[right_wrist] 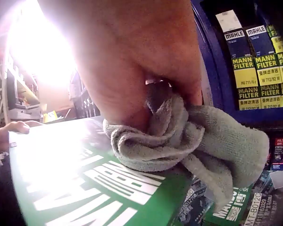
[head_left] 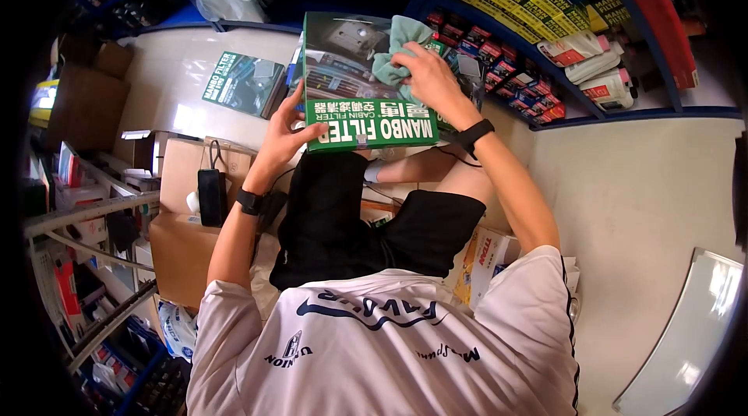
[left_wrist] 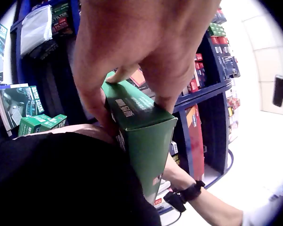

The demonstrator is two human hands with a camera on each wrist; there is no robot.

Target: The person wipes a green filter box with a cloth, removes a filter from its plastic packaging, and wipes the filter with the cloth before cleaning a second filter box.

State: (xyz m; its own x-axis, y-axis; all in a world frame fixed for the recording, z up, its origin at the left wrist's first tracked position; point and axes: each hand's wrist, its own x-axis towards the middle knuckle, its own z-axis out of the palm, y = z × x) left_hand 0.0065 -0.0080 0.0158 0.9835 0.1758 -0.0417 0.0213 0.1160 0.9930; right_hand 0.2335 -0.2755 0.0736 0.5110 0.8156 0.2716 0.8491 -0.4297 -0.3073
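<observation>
Above the person's black shorts [head_left: 323, 221], a green rectangular cardboard box [head_left: 374, 126] with white MANBO FILTER lettering and a dark printed panel is lying between the two hands, and a soft grey-green fabric cloth [head_left: 386, 68] is touching its right-hand part. Judging by this arrangement, the person is wiping the box. For good wiping, the right hand [head_left: 438, 82] should be spreading more of the bunched cloth flat under the fingers, so that fabric rather than fingertips is doing the rubbing, and it should be pressing lightly, since a carton of this kind is probably giving way under a hard push. Strokes are likely working best when they are running from the middle of the panel outward, carrying dust off the edge rather than into the corners. Meanwhile the left hand [head_left: 283, 132] should be bracing against each stroke without denting the narrow side.

The left hand is grasping the box at its left end, the thumb lying over the lettered strip; the left wrist view is showing fingers and thumb straddling a narrow green side. The right hand is clutching the cloth, which is hanging over the box's right edge. Whether the box is also resting on the legs, the pictures are not making clear. Beyond the left hand, apart from it, a flat green-and-dark carton [head_left: 240, 87] is lying on a pale surface [head_left: 167, 77].
</observation>
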